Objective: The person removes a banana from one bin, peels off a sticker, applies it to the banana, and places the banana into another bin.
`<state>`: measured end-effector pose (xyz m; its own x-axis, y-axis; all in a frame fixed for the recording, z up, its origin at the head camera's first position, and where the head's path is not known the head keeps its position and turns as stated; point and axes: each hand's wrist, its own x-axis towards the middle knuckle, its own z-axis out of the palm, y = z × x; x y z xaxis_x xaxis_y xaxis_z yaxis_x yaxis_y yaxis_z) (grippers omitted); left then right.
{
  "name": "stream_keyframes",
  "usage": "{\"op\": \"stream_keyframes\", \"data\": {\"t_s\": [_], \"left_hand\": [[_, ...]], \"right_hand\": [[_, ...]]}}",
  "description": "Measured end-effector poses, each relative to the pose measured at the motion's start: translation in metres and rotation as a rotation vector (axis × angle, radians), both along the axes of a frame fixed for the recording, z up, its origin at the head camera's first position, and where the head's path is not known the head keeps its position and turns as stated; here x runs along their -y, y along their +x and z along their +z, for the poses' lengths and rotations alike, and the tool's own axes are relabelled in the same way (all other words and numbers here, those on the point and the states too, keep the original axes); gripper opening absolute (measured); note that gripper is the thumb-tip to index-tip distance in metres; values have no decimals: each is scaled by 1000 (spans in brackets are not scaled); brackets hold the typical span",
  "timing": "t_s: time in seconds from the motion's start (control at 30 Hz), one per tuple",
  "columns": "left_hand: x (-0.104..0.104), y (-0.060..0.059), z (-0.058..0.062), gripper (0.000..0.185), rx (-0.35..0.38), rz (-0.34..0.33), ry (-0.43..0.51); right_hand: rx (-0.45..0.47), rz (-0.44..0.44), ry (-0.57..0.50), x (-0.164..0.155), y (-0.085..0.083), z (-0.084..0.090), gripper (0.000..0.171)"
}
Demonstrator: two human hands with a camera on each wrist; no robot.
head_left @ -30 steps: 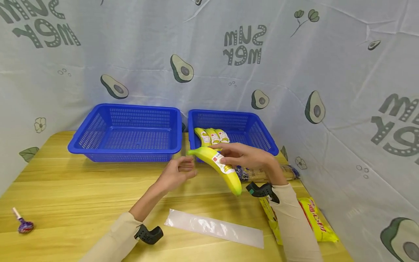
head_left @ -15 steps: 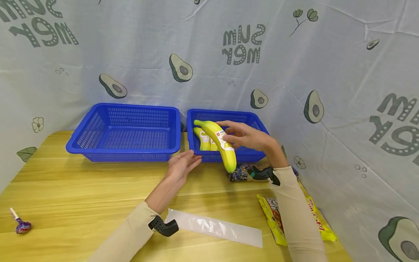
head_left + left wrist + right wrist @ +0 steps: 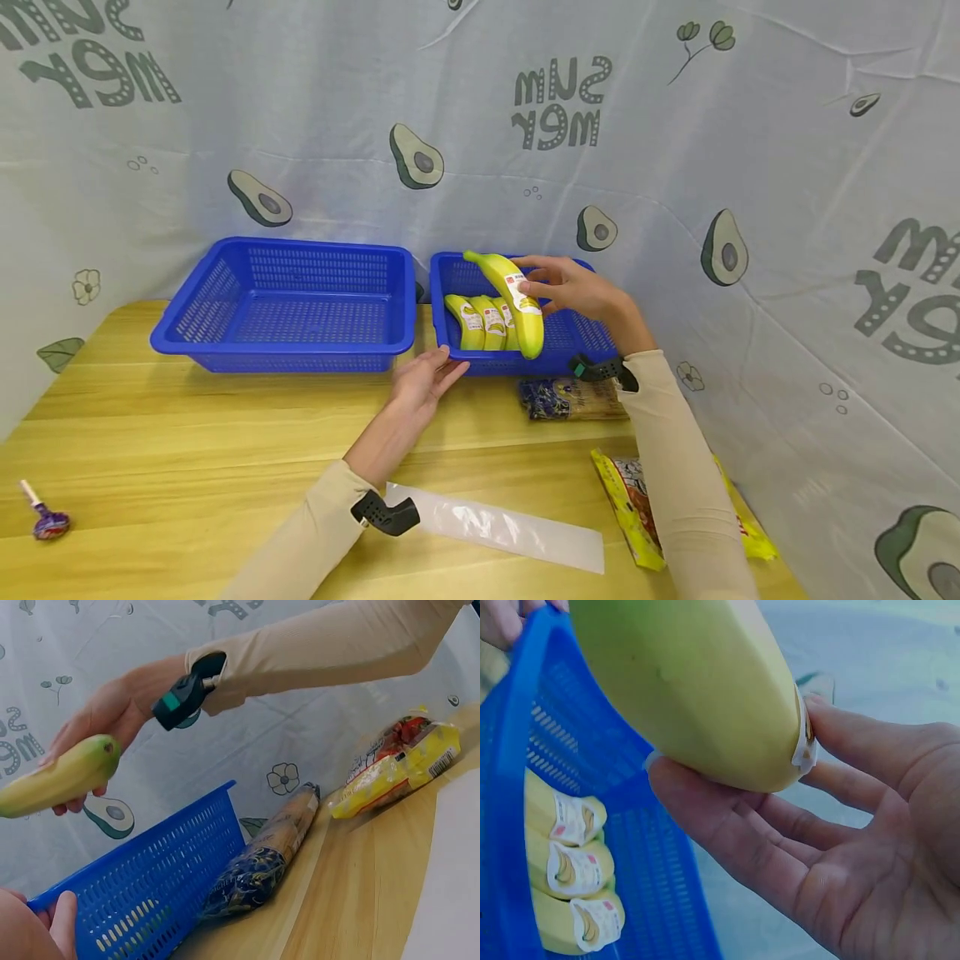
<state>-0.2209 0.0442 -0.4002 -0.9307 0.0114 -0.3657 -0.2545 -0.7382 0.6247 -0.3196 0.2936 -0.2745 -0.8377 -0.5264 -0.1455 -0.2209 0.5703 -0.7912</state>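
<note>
My right hand (image 3: 573, 287) grips a labelled yellow banana (image 3: 516, 302) in the air over the right blue basket (image 3: 581, 335). Three more labelled bananas (image 3: 486, 323) lie side by side inside that basket. The right wrist view has the held banana (image 3: 697, 690) resting across my right hand's fingers (image 3: 780, 825), above the basket's bananas (image 3: 570, 862). My left hand (image 3: 431, 379) touches the front left rim of the same basket with its fingers stretched out. In the left wrist view the banana (image 3: 56, 780) hangs above the basket wall (image 3: 150, 885).
An empty blue basket (image 3: 285, 300) stands to the left. A dark-ended packet (image 3: 570, 398) and a yellow snack packet (image 3: 637, 508) lie at the right. A clear plastic sleeve (image 3: 510, 529) lies near me, a lollipop (image 3: 45, 521) far left. Printed cloth walls the back and right.
My right hand carried the banana up and away from me, from in front of the right basket to above it. My left hand moved forward onto the basket's front rim.
</note>
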Motion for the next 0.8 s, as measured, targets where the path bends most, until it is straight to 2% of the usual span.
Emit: {"op": "stream_keyframes", "data": {"t_s": [0.17,0.3,0.43,0.63,0.8], "left_hand": [[-2,0,1,11,11,20,19],[-3,1,2,13,12,19,22],[-3,0,1,23,13,12,28],[0,-1,0,13,6,6,34],[1,-2,-2,14,-3,0,31]], "right_hand": [[33,-58,5,-7,-18,-5,60],[66,-99,4,-13,-30,-10,61],[110,-128,-5,-17,-39,-18,61],[178,-157,-3,-16,-58,-37,62],[210,-191,16,-15,-69,-47,64]]}}
